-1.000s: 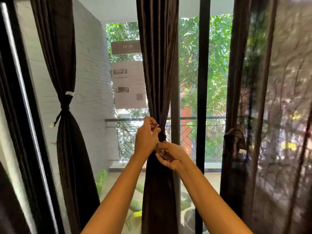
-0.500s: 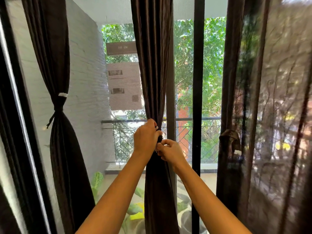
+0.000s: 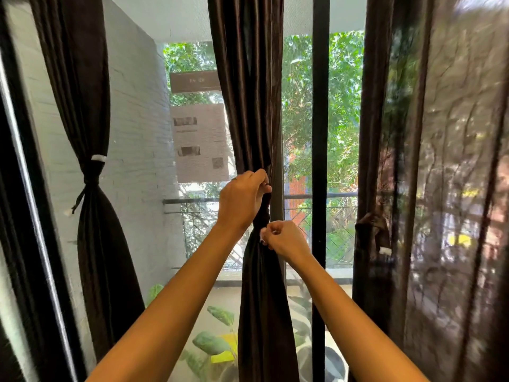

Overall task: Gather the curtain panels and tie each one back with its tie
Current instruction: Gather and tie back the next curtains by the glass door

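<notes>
A dark brown curtain panel point(image 3: 248, 92) hangs in the middle of the window, gathered into a narrow waist. My left hand point(image 3: 242, 199) is closed around that waist from the left, fingers gripping the fabric. Just below and to the right, my right hand point(image 3: 285, 238) pinches the white-tipped end of the tie point(image 3: 262, 233) against the panel. On the left hangs another dark panel point(image 3: 93, 244), bound at its waist by a dark tie point(image 3: 91, 180) with a white tab. A third dark panel point(image 3: 371, 161) on the right has a loose tie point(image 3: 371, 230) hanging at its side.
A black window frame post point(image 3: 321, 161) stands just right of the middle panel. A sheer patterned curtain point(image 3: 454, 188) covers the right side. Beyond the glass are a white brick wall point(image 3: 132, 161), a balcony railing point(image 3: 198, 201) and potted leaves point(image 3: 212, 343) below.
My hands have drawn apart: the left went up on the gathered waist, the right dropped lower with the tie end. The view shifted slightly.
</notes>
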`<state>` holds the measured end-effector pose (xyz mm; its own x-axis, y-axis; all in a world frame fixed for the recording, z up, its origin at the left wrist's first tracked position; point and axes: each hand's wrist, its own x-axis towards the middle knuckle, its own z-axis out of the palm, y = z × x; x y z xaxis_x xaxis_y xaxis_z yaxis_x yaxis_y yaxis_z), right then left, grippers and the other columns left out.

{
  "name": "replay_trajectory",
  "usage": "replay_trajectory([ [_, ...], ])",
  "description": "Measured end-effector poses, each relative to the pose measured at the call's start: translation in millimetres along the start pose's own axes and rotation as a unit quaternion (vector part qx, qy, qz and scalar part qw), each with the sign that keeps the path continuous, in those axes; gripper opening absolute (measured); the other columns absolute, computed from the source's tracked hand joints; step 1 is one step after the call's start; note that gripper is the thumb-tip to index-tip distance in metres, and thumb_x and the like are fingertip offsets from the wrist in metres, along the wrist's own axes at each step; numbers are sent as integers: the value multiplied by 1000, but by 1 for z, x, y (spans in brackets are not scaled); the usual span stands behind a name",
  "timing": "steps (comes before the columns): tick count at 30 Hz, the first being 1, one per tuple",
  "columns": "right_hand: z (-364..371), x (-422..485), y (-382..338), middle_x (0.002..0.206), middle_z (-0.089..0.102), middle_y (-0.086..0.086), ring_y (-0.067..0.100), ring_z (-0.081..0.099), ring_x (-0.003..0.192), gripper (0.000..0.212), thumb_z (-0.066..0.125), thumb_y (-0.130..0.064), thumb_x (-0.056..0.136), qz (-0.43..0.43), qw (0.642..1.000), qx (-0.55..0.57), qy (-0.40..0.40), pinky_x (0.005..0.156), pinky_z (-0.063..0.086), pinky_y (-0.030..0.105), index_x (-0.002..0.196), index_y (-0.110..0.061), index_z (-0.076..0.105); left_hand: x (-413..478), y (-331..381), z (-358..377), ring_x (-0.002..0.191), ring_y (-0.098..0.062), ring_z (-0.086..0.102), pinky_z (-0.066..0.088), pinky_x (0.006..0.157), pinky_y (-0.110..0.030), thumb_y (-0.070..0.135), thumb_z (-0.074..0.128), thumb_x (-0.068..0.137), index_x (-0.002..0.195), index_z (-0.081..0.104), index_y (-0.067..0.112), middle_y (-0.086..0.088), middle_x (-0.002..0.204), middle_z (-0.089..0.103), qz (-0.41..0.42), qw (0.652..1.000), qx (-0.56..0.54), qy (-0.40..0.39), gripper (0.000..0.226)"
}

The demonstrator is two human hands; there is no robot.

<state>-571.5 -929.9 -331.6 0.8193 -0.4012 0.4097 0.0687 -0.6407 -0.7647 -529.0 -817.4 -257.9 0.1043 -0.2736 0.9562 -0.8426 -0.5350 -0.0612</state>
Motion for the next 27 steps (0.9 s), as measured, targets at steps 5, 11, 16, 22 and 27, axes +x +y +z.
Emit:
replay_trajectory([
  [5,6,-3,28,73,69,12,22,62,63,34,58,-35,85,37,997,-61,-43,71,55,39,58,-14,57,-11,1,10,62,-17,60,48,50,-29,21,72,81,81,64,17,3,67,64,-17,999,-19,-23,9],
  [11,18,-7,51,69,71,2,22,66,67,39,56,-36,86,42,995,-61,-62,73,54,41,50,-22,50,-18,-3,22,61,-18,60,50,51,-30,22,74,79,80,66,16,2,67,64,-24,998,-16,-49,10],
  [16,17,-7,50,61,66,-6,17,68,69,37,54,-33,88,31,993,-78,-84,75,56,39,52,-26,51,-20,-3,21,63,-18,60,49,52,-29,20,75,78,80,65,14,2,68,63,-9,998,-5,-59,12],
  [22,3,4,26,84,71,11,28,66,82,22,49,-26,88,-5,987,-124,-99,74,53,33,79,-11,63,-4,3,19,78,-22,59,44,62,-29,29,72,81,88,65,14,-2,80,66,-72,992,11,-99,18],
  [27,0,6,33,77,69,12,27,67,71,21,52,-29,86,-27,994,-52,-91,71,56,42,69,-18,57,-1,14,28,83,-18,56,50,72,-33,26,71,81,97,62,17,4,84,66,-123,985,-44,-111,20],
])
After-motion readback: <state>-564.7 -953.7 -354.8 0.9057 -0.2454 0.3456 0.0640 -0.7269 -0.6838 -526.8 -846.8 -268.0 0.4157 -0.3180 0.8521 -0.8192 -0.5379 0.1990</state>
